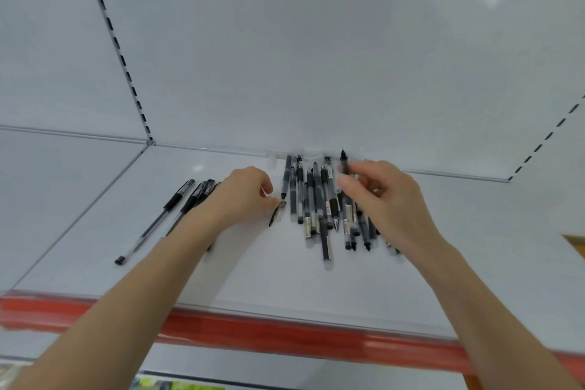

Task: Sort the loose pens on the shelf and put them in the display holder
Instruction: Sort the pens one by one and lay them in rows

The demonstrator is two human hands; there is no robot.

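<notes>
The right hand (384, 199) grasps a slim black pen (345, 165) between the thumb and the fingers, and the pen stands almost upright, with its dark end pointing up toward the back wall of the shelf. The left hand (245, 195) is curled, and its thumb and forefinger pinch the upper end of a short pen with a clear barrel and a black tip (277, 214); the lower end of this pen rests on the shelf, and it lies tilted just to the left of the main pile.

The main pile of loose black and grey pens (316, 199) lies on the white metal shelf (269, 279), between the two hands, close to the back edge. Most of these pens point from front to back, more or less side by side, and several overlap one another. Some have white labels on the barrel, but the print is too small to read. The right part of the pile is hidden under the right hand.

A smaller group of black pens with rubber grips and clear barrels (186, 199) lies to the left, well apart from the pile, slanted, and partly covered by the left forearm. The outermost of them reaches far toward the front of the shelf.

Along the front edge of the shelf runs a red price strip (285, 332). I cannot make out a display holder clearly.
</notes>
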